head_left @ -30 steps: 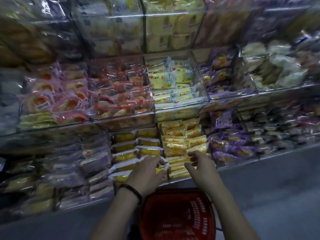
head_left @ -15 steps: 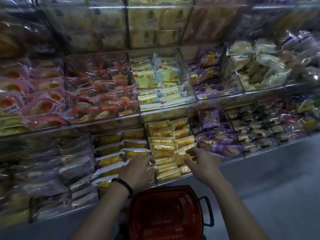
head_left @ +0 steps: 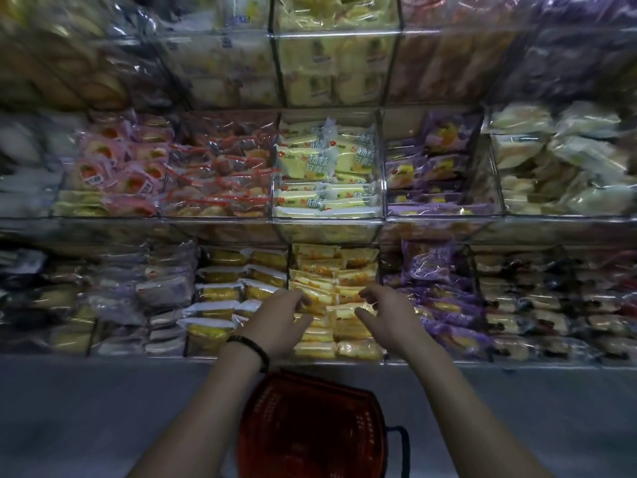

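The yellow packets (head_left: 319, 270) are lying crosswise in the lowest shelf bin (head_left: 344, 361), touching both hands. The left hand (head_left: 275, 326) and right hand (head_left: 391, 320) are flanking 1 stack equally, grips half-curling; I cannot tell if either is pinching.

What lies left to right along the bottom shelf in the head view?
Pale lilac packets, white-edged yellow cakes, left hand, orange-yellow packets, right hand, purple packets, dark-wrapped packets.
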Demonstrator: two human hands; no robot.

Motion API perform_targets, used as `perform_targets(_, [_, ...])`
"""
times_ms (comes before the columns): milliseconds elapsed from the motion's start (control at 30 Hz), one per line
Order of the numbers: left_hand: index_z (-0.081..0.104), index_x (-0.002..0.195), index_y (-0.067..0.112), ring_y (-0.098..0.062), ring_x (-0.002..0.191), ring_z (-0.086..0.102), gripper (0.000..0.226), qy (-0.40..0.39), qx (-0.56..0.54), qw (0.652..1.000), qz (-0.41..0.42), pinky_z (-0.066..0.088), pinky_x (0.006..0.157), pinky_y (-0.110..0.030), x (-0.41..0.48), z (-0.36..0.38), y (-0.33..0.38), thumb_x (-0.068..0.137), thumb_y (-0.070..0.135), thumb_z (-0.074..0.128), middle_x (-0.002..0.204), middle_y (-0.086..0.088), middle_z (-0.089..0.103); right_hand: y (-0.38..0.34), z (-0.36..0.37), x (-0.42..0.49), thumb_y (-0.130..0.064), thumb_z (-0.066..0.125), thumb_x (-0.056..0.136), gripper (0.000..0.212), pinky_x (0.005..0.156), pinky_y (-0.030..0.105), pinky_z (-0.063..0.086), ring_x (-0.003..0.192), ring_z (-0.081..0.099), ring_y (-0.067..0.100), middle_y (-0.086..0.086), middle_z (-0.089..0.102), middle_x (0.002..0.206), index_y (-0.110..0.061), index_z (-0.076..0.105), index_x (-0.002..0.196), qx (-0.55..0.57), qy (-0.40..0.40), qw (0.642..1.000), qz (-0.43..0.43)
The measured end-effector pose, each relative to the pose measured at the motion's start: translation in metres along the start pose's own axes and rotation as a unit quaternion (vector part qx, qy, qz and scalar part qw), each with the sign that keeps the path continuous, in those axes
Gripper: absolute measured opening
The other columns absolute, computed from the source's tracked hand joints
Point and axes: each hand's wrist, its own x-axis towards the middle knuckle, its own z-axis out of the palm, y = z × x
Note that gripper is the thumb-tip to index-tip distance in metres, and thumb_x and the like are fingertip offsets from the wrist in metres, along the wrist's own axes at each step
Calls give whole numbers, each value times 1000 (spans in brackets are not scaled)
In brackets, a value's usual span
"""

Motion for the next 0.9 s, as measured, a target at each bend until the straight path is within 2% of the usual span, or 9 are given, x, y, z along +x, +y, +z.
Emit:
perform_targets(167, [59,131,32,-20,112,61,31,5,58,998,25,57,93,-44,18,-7,14,102,43,58,133,4,58,-14,-5,0,-36,69,97,40,95,37,52,119,62,25,5,67,130,-18,65,132,-54,-13,998,7])
perform_targets(267, [59,133,29,-24,120,59,33,-17,87,995,54,55,98,-45,30,-11,17,102,41,60,139,1,57,-20,-8,5,-36,67,97,40,96,38,50,120,61,28,8,68,130,-17,65,132,-106,-29,994,15])
perform_targets(433, [58,133,30,-29,126,56,32,-21,138,988,64,54,99,-49,56,-14,20,102,40,58,140,-2,58,-12,-15,30,-34,64,98,39,101,39,50,125,60,30,10,66,134,-16,65,133,-128,-43,990,29])
perform_targets(533, [57,137,29,-29,128,55,37,-29,155,987,40,54,100,-49,77,-16,24,102,39,60,141,-2,55,2,-17,51,-30,61,97,34,96,41,54,117,63,33,12,68,127,-16,67,126,-127,-24,991,20])
perform_targets(700, [58,136,31,-26,126,58,37,7,166,985,-37,56,96,-44,103,-15,23,100,30,64,141,1,57,29,-10,83,-22,61,95,24,78,42,54,103,63,36,11,65,114,-12,66,117,-175,30,983,-54])
perform_targets(800, [60,136,32,-28,123,60,35,15,160,985,-66,59,93,-45,119,-12,24,102,23,57,138,-2,61,42,-7,101,-16,61,92,26,81,41,52,103,62,36,10,67,115,-14,68,117,-213,12,973,-89])
perform_targets(900, [59,139,30,-33,122,61,37,18,172,983,-64,58,94,-47,137,-4,28,103,26,52,135,-9,61,46,-5,118,-11,60,90,29,83,40,50,106,63,37,9,68,115,-19,68,118,-216,-19,971,-102])
